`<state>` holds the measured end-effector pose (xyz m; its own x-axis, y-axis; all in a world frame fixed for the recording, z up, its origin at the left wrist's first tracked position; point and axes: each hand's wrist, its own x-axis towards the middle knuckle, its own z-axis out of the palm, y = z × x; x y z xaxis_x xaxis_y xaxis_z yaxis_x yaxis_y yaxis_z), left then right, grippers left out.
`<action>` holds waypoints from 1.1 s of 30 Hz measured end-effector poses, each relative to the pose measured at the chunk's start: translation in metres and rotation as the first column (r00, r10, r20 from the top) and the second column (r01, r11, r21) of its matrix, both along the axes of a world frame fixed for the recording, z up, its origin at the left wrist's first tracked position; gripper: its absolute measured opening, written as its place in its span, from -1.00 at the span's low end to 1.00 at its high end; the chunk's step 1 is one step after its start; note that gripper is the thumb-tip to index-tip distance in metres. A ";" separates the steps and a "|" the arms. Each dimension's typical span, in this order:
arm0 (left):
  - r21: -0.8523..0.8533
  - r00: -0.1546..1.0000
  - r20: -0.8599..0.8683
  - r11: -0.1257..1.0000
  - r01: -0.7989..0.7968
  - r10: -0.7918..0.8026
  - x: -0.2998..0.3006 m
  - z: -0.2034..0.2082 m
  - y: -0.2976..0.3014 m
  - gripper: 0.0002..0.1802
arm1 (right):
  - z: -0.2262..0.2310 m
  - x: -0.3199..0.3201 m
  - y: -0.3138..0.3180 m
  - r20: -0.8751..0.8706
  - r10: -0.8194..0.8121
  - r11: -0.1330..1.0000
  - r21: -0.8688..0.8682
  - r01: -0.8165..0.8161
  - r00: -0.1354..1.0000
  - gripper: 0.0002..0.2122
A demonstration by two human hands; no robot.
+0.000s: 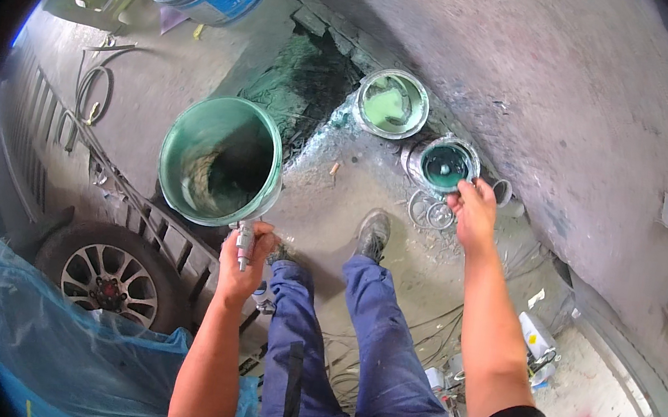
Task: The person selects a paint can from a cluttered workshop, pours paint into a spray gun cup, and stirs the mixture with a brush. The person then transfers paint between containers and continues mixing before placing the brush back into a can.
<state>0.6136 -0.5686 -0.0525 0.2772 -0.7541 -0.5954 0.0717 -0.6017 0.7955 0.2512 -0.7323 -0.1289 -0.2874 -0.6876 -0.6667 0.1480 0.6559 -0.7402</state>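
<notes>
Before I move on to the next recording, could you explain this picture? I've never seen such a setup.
There is no robot here: these are a person's own bare hands. The picture comes from a wide fisheye camera on the person's head, looking down, so edges bend and the corners go black.

The left hand holds a small metal fitting beside a large green container; whether the two are joined is unclear. The right hand has its fingers at the rim of a can of dark green liquid; its grip is hard to judge.

Another can, with pale green inside, stands on the floor nearby. A wheel shows at lower left.
</notes>
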 end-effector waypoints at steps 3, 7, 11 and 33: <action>0.016 0.999 0.050 1.000 0.018 -0.018 0.003 -0.006 0.003 -0.80 | -0.028 0.023 -0.058 -0.355 0.203 0.979 0.055 -0.197 0.913 -0.51; 0.043 0.989 0.134 0.997 0.062 -0.067 0.013 -0.011 0.009 -0.86 | -0.012 0.080 -0.091 -0.828 0.443 0.769 0.154 -0.620 0.343 -0.58; -0.043 0.977 0.172 0.992 -0.120 0.125 0.012 -0.035 0.027 -0.77 | -0.012 0.092 -0.097 -0.889 0.446 0.576 0.195 -0.794 0.105 -0.57; 0.248 0.964 0.145 0.936 -0.252 0.221 0.076 -0.124 0.015 -0.69 | 0.017 0.082 -0.070 -0.947 0.319 0.415 0.108 -0.904 0.033 -0.56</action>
<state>0.6893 -0.5541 -0.1761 0.5056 -0.4803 -0.7167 0.1560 -0.7661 0.6235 0.3328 -0.8022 -0.1120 0.3271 -0.9450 -0.0031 -0.9040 -0.3119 -0.2925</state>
